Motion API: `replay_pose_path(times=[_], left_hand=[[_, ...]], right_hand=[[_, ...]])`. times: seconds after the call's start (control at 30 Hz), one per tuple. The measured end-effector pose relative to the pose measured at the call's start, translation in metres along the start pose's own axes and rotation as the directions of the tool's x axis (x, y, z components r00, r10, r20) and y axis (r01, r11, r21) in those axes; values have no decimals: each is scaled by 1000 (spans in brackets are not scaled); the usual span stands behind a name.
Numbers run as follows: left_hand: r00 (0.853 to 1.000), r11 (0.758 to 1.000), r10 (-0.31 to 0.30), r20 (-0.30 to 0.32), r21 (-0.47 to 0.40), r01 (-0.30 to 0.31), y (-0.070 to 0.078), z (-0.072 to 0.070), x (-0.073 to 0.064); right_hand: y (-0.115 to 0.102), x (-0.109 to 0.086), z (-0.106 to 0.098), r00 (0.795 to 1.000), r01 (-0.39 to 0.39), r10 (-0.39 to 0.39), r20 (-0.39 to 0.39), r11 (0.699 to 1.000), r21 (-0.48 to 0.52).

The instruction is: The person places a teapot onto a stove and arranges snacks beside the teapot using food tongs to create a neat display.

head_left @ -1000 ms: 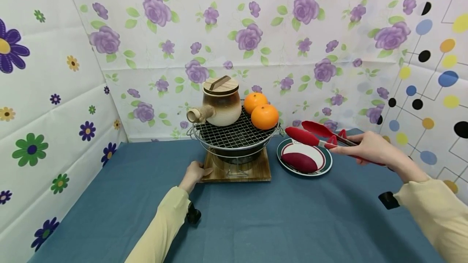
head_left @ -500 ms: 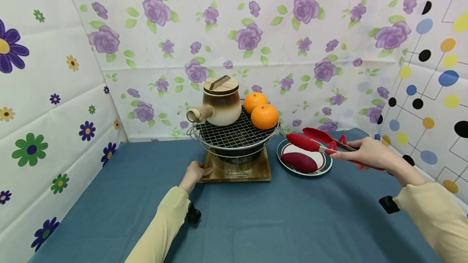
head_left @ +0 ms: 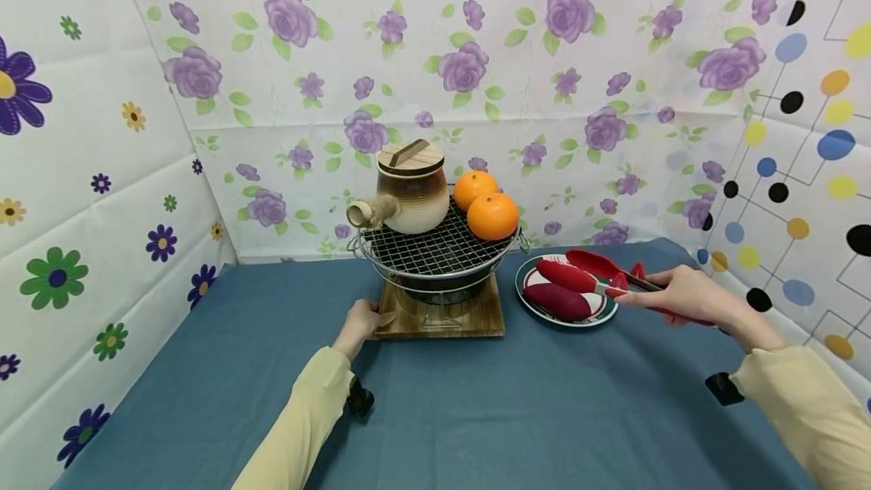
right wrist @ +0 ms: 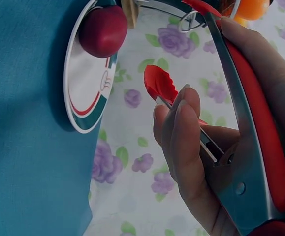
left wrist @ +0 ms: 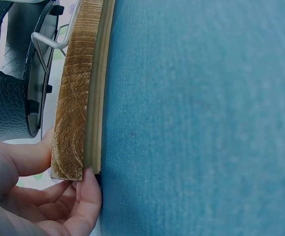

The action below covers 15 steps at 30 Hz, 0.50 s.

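My left hand (head_left: 361,326) pinches the left corner of a wooden board (head_left: 486,316); in the left wrist view the thumb lies on the board's top face, the fingers beneath its edge. My right hand (head_left: 690,297) grips red-tipped metal tongs (right wrist: 240,93), their two ends spread apart. In the head view the tongs' tips hover over a plate (head_left: 602,316) with a dark rim. On it lies a maroon sweet potato (head_left: 554,302), partly behind the near tip. Nothing shows between the tips.
On the board stands a round grill (head_left: 435,252) with a wire mesh. A lidded clay pot (head_left: 425,210) and two oranges (head_left: 493,217) rest on the mesh. Blue cloth (head_left: 476,414) covers the table, and patterned sheets (head_left: 435,104) hang behind and at both sides.
My right hand has lowered the tongs, so the tips have come down from above the plate's far edge to over the sweet potato. The left hand stays at the board's corner.
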<state>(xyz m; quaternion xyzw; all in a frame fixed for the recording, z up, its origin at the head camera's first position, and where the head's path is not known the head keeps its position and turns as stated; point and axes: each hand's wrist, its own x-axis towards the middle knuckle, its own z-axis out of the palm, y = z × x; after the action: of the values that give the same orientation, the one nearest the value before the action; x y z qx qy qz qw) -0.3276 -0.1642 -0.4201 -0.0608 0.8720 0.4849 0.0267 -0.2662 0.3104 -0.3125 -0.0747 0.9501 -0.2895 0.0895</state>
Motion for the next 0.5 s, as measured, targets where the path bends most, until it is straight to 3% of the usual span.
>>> replay_pose_path(times=[0.5], left_hand=[[1000,1000,-18,-7,16,18,1,0,0]], right_hand=[[10,5,14,1000,-22,22,15,999,23]])
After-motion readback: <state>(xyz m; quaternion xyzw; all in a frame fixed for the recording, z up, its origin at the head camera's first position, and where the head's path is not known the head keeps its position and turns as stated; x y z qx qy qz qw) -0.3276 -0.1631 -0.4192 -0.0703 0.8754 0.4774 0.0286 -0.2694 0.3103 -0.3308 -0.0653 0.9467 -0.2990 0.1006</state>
